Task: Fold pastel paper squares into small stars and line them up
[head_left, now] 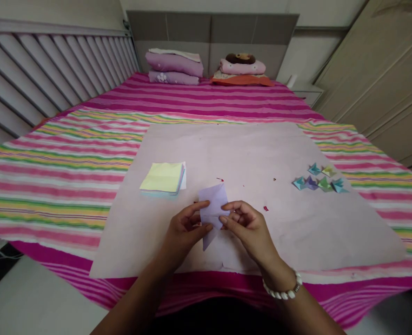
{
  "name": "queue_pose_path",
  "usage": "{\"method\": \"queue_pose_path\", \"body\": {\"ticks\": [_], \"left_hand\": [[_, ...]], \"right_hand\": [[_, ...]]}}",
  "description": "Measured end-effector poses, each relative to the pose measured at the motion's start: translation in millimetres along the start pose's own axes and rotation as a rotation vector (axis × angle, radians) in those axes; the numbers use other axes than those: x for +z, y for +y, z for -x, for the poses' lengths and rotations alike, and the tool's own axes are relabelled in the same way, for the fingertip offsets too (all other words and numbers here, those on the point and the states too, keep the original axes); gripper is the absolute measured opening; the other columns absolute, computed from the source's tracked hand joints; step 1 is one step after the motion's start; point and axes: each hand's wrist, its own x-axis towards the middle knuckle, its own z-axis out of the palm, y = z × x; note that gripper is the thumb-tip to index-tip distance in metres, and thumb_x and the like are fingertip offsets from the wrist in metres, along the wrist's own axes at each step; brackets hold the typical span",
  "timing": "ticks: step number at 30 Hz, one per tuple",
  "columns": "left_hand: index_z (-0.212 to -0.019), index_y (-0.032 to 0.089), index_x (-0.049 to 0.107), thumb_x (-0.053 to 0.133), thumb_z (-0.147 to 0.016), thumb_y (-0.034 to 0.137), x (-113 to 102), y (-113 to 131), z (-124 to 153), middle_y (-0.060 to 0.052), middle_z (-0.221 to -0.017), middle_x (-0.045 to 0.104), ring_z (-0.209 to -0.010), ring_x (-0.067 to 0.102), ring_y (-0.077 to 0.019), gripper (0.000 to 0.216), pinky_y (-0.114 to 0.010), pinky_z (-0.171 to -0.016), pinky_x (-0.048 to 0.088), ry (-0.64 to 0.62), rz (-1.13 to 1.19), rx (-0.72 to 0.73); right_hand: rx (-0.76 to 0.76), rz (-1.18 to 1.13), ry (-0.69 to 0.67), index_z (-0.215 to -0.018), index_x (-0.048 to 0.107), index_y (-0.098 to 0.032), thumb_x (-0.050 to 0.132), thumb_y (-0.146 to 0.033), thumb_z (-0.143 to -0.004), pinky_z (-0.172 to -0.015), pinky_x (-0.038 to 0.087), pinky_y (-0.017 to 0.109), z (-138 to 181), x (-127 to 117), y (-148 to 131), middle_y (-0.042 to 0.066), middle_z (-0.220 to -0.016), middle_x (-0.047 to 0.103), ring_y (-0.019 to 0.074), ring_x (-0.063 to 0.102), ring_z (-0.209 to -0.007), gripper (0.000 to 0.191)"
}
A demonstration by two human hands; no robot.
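A purple sheet of folded paper (pixel 213 199) is held between both hands, creased across its middle, with a pointed flap hanging at the lower left. My left hand (pixel 183 232) pinches its left edge between thumb and fingers. On the opposite edge, my right hand (pixel 249 225) grips the paper the same way, a white bracelet on its wrist. To the left lies a stack of coloured paper (pixel 162 177), pale yellow on top. Several small folded paper pieces (pixel 324 184) in blue, green, yellow and purple sit in two rows at the right.
A large pale sheet (pixel 262 149) covers the middle of the striped bed (pixel 69 172). Small red scraps (pixel 266 208) lie on it. Folded bedding (pixel 174 67) and a pillow pile (pixel 242 70) rest by the headboard (pixel 192 32). A slatted rail (pixel 63 65) runs along the left.
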Motion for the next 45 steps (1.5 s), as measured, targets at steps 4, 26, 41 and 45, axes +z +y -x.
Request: {"method": "queue_pose_path", "body": {"ticks": [4,26,41,45], "left_hand": [[-0.120,0.018,0.060,0.078,-0.068,0.019,3.0,0.3,0.7,-0.005,-0.090,0.075,-0.081,0.067,-0.0172,0.055,-0.029,-0.075,0.051,0.020,-0.009,0.012],[-0.092,0.020,0.075,0.074,-0.072,0.026,4.7,-0.2,-2.8,-0.007,-0.128,0.061,-0.118,0.054,-0.0248,0.020,-0.032,-0.092,0.047,0.051,-0.161,0.125],[-0.077,0.016,0.075,0.077,-0.069,0.036,-1.8,-7.3,-6.9,-0.001,-0.069,0.070,-0.067,0.059,-0.0139,0.021,-0.025,-0.068,0.044,-0.002,-0.023,-0.101],[-0.079,0.017,0.075,0.076,-0.070,0.036,-3.9,-7.0,-6.5,-0.003,-0.075,0.072,-0.074,0.062,-0.0172,0.021,-0.029,-0.074,0.045,-0.049,-0.089,-0.113]], "right_hand": [[-0.018,-0.053,0.102,-0.116,0.055,-0.026,0.078,-0.025,-0.070,-0.059,0.047,0.024,-0.7,5.3,2.2,-0.006,-0.071,0.061,0.0106,0.058,-0.060,0.052],[-0.014,0.115,0.013,-0.072,0.067,-0.019,0.074,-0.034,-0.073,-0.053,0.035,0.025,1.1,10.2,-0.7,-0.003,-0.061,0.052,0.0108,0.043,-0.056,0.016],[0.022,0.085,0.072,-0.074,0.064,-0.019,0.065,-0.042,-0.082,-0.055,0.035,0.026,-4.1,4.5,-12.9,-0.004,-0.055,0.050,0.0111,0.044,-0.054,0.025],[0.044,0.068,0.061,-0.065,0.060,-0.019,0.068,-0.042,-0.079,-0.051,0.029,0.025,-9.4,3.6,-13.5,-0.005,-0.054,0.044,0.0103,0.037,-0.052,0.028]]}}
